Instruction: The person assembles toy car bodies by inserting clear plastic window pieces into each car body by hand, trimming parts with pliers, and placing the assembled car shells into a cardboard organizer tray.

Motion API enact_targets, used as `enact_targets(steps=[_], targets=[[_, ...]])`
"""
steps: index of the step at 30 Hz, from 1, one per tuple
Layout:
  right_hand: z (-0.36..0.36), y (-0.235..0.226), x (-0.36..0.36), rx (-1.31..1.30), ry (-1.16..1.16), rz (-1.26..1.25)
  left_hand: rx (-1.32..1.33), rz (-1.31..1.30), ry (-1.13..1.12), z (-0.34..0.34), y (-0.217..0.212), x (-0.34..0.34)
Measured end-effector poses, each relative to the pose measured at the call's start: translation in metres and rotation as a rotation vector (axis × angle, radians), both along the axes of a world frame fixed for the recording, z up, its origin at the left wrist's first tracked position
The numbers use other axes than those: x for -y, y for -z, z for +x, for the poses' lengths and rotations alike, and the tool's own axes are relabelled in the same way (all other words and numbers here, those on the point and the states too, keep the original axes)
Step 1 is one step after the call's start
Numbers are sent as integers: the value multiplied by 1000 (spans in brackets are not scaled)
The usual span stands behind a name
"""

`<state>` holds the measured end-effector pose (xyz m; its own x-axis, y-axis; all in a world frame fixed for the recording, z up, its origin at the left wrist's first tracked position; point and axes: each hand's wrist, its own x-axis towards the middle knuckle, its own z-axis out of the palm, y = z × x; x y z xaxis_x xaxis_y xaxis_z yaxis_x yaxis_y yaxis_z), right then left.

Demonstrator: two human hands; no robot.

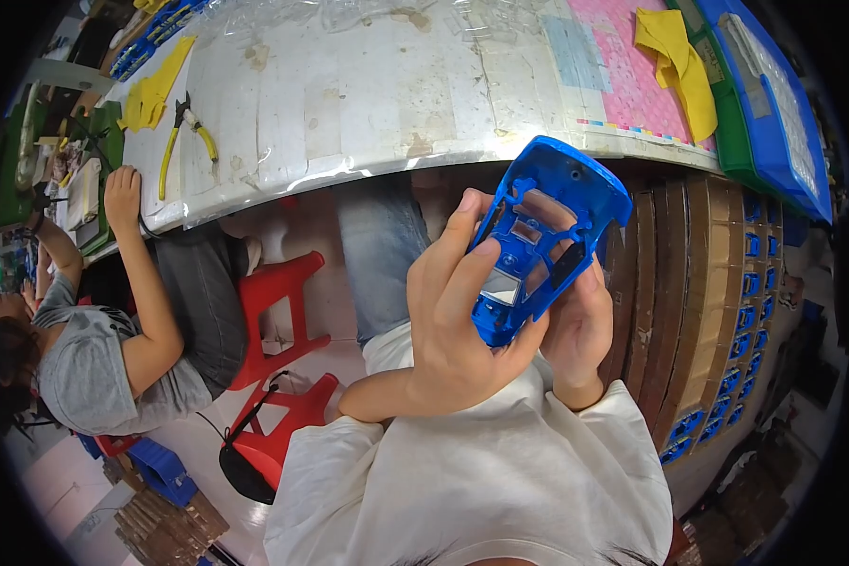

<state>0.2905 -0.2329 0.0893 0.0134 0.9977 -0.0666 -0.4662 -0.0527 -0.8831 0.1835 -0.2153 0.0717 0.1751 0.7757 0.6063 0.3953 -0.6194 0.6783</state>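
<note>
A shiny blue toy car body shell [580, 170] is held up in front of my chest, just off the table's near edge. Its hollow inner side faces up, with window openings and small posts showing. My left hand [448, 325] grips the shell along its left side, the fingers resting on the rim and over the inside. Closed around its lower right side is my right hand [580, 325], the thumb at the edge and the other fingers partly hidden behind the shell.
A worn white table [349, 104] carries yellow-handled cutting pliers [187, 137], a yellow cloth [674, 66] and blue bins [774, 104]. Stacked trays [693, 283] of blue shells stand at my right. Red stools [278, 302] and a seated co-worker [104, 349] are on the left.
</note>
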Motion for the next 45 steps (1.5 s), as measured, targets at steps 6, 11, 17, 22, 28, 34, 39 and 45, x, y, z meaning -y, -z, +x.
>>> enact_targets(steps=[6,11,17,22,28,34,39,45], targets=[[-3,10,0,-102,-10,20,6,58,-19,2,0,4],[-4,11,3,-147,13,-25,-16,31,-4,0,-10,5],[-3,18,8,-88,95,-88,2,20,4,0,-10,5],[-3,19,10,-84,94,-93,-3,14,2,0,-10,7],[-1,18,8,-78,90,-99,12,-3,22,1,-8,6],[-2,18,5,-126,83,-77,5,23,-17,0,-10,2],[5,13,-10,137,106,22,19,-36,-29,-6,-5,-19],[25,31,-19,318,222,137,-215,-51,-601,-86,30,-116]])
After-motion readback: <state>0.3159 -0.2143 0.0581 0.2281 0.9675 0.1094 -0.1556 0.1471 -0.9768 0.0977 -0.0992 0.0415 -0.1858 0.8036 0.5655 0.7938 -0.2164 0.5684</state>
